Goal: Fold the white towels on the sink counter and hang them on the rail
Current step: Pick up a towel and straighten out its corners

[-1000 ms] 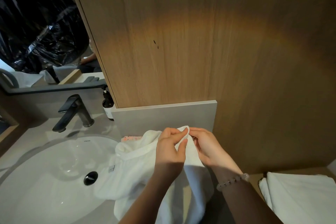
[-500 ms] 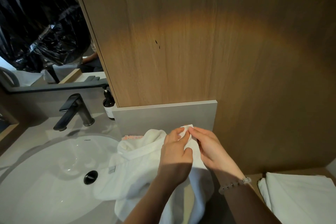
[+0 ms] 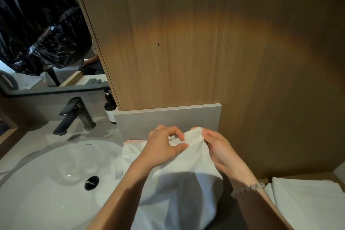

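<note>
Bathroom vanity. A tan wood-grain wall panel (image 3: 186, 43) fills the upper centre and right of the frame. A low grey stone upstand (image 3: 168, 117) runs along its foot. A mirror (image 3: 37, 24) at upper left reflects crumpled black plastic.

The pale grey surface (image 3: 31, 136) at left holds a white oval basin (image 3: 46, 183) with a round black drain plug (image 3: 91, 183). A dark metal tap (image 3: 74, 115) stands behind the basin, and a dark pump bottle (image 3: 110, 107) stands just right of the tap, against the panel's edge.

A white terry towel (image 3: 177, 192) lies bunched at lower centre, draped from the basin's right rim across the surface and down to the bottom edge. A small label (image 3: 118, 175) shows on its left side. A strip of pink cloth (image 3: 134, 140) peeks out behind it, by the upstand.

Both hands meet at the towel's raised upper corner, just in front of the upstand.
- The left hand (image 3: 162, 147) has curled fingers, and its thumb and fingertips pinch a fold of the towel.
- The right hand (image 3: 222, 149) closes its fingers round the corner tip and holds it up. It wears a pale bead bracelet (image 3: 248, 188) on the wrist.

A second white towel, folded flat (image 3: 308, 201), lies at lower right on a wooden ledge, well apart from the hands.
</note>
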### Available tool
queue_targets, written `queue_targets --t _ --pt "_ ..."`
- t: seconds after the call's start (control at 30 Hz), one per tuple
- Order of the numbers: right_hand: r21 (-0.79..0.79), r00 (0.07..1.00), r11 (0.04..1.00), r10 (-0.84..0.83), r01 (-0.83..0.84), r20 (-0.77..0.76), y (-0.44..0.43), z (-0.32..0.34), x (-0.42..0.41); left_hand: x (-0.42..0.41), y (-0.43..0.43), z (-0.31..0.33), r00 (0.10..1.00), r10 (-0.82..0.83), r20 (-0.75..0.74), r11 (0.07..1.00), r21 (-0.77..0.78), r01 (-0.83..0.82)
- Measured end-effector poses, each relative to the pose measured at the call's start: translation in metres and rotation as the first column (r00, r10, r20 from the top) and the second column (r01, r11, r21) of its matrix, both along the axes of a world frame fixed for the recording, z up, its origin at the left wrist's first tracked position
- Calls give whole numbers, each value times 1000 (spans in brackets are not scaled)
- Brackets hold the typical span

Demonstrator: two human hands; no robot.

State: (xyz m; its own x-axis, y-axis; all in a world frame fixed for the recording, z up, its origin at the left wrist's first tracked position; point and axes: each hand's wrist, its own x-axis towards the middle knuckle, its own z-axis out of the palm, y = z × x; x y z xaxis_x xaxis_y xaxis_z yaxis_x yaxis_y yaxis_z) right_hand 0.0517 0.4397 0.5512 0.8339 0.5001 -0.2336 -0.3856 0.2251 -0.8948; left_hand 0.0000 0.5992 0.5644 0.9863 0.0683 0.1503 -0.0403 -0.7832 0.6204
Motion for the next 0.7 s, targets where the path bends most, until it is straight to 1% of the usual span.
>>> queue_targets --t 0.03,0.17,0.3,0.37,0.43,0.5,0.57,0.63,0.7 --pt "16 1000 1000 3 -3 -4 -2 2 0 3 4 2 1000 -16 -11 1000 -19 15" --pt "100 1000 995 -4 2 20 -8 9 1 11 6 3 994 -97 -56 974 -211 84" --pt "92 997 995 -39 32 70 -17 11 6 13 2 -4 982 -177 -60 950 -271 155" --pt "91 994 995 -44 35 101 -21 10 7 14 -1 -4 984 -172 -44 938 -313 150" --pt "66 986 997 -39 29 163 -23 11 9 18 -1 -1 989 -147 -16 933 -334 133" --pt "-50 961 998 -28 43 274 -25 16 11 21 -1 5 993 -117 15 948 -298 116" --pt "-244 903 963 3 112 429 -25 23 15 23 -1 10 994 -91 54 963 -248 102" --pt "-416 805 884 83 213 587 -26 29 19 25 -1 14 994 -61 92 977 -199 79" --pt "-520 725 803 170 290 667 -27 33 22 26 -2 16 991 -32 129 986 -159 52"
